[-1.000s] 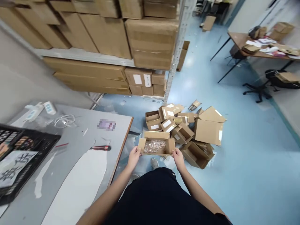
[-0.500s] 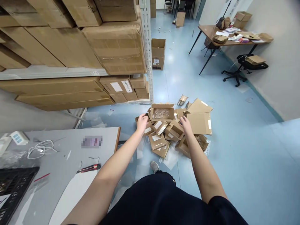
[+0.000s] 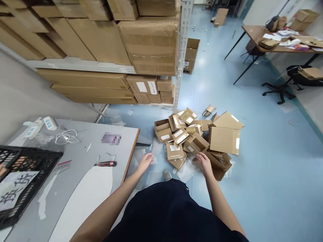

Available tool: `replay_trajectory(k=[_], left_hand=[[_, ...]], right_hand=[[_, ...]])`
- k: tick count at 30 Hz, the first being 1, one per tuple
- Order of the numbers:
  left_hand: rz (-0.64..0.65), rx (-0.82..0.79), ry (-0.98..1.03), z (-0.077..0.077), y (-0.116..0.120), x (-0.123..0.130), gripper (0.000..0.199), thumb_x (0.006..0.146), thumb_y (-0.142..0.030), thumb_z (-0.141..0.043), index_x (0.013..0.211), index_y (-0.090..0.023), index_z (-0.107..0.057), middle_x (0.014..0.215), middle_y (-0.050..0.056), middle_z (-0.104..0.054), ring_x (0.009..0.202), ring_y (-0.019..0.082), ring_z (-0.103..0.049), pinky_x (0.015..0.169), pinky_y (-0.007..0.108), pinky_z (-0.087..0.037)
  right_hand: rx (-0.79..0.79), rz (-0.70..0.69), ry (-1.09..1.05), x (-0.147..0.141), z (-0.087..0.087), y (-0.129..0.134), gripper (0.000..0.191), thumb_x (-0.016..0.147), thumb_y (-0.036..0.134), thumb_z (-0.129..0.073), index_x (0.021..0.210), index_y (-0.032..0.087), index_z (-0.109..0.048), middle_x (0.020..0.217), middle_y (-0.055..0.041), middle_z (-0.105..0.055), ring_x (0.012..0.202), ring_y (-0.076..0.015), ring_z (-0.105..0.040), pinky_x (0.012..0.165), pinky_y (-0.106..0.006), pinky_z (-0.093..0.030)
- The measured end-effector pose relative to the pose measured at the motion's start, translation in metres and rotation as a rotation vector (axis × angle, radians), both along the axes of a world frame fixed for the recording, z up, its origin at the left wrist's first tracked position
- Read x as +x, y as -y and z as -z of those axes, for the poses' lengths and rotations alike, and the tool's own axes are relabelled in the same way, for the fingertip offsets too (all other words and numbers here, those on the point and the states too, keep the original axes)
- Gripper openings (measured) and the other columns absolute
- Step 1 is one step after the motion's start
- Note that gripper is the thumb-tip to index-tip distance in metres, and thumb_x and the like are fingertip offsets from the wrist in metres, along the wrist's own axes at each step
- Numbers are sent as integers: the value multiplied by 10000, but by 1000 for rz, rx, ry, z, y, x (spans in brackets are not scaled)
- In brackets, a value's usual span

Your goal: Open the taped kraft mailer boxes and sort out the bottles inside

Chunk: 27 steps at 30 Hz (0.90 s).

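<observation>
My left hand (image 3: pixel 145 162) is held in the air just past the right edge of the grey table, fingers apart and holding nothing. Over the near side of a heap of opened cardboard boxes hovers my right hand (image 3: pixel 204 163), also open and without anything in it. Closest to the right hand is an open carton (image 3: pixel 196 144) in the heap. A flattish box with a white label (image 3: pixel 174 151) lies between the two hands, further forward. A large carton with raised flaps (image 3: pixel 224 137) stands at the heap's right side.
On the grey table (image 3: pixel 83 131) lie a red and black utility knife (image 3: pixel 106 164), a white cable (image 3: pixel 67 136) and a black crate (image 3: pixel 27 171). Loaded shelving (image 3: pixel 181 60) rises ahead. A brown desk (image 3: pixel 252 33) and a black swivel chair (image 3: pixel 292 72) stand at right.
Both hands have drawn back toward my body and moved off the heap's far part. The open box with bubble wrap between them no longer shows there. The view has turned left.
</observation>
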<state>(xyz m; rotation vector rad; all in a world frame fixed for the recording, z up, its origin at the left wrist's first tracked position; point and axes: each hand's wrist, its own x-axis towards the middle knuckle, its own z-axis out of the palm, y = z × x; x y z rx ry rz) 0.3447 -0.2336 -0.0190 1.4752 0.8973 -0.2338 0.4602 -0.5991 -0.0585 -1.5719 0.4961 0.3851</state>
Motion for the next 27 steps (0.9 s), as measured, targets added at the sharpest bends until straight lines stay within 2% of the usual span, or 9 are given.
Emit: replay_trajectory(k=[2,5,12,16,21,27], left_hand=[[-49,-19,-41,4,-2,-35,409,707,-429,-697,1035,-194,-626,1012,102,-694,910,237,-670,699,302,-509],[-161,-35,-42,7,-5,-83,428,706,-459,-694,1035,-193,-629,1025,109,-692,936,247,-665,722,311,-507],[-473,-20,-58,2,-2,-171,469,706,-486,-670,1064,-190,-609,1072,104,-661,949,240,-660,742,314,-508],[-670,-10,-45,1,7,-222,447,692,-476,-676,1034,-196,-613,1022,89,-668,919,222,-662,744,314,-507],[-932,-4,-23,2,30,-297,405,687,-435,-678,1008,-194,-625,988,86,-673,905,227,-660,718,314,-502],[-1289,3,42,2,77,-400,451,660,-455,-703,1008,-178,-624,984,96,-682,899,232,-664,702,300,-491]], right_hand=[[3,-57,-28,-8,3,-13,550,641,477,-677,1105,184,-650,1047,-116,-729,1005,-291,-682,779,-368,-558],[10,-216,-56,-14,3,-46,492,630,458,-681,1044,192,-675,1025,-107,-735,983,-283,-687,783,-368,-551],[8,-662,9,-11,-8,-146,444,645,498,-674,968,196,-709,957,-101,-740,927,-283,-689,771,-384,-545],[-1,-934,81,-27,-8,-200,472,655,538,-659,978,197,-703,943,-90,-738,939,-275,-680,801,-396,-534],[64,-1209,95,-84,-8,-261,474,647,545,-672,974,202,-697,957,-108,-736,968,-290,-673,822,-395,-520],[44,-1557,79,-192,-17,-316,569,619,646,-662,966,197,-693,935,-123,-739,918,-307,-690,763,-398,-528]])
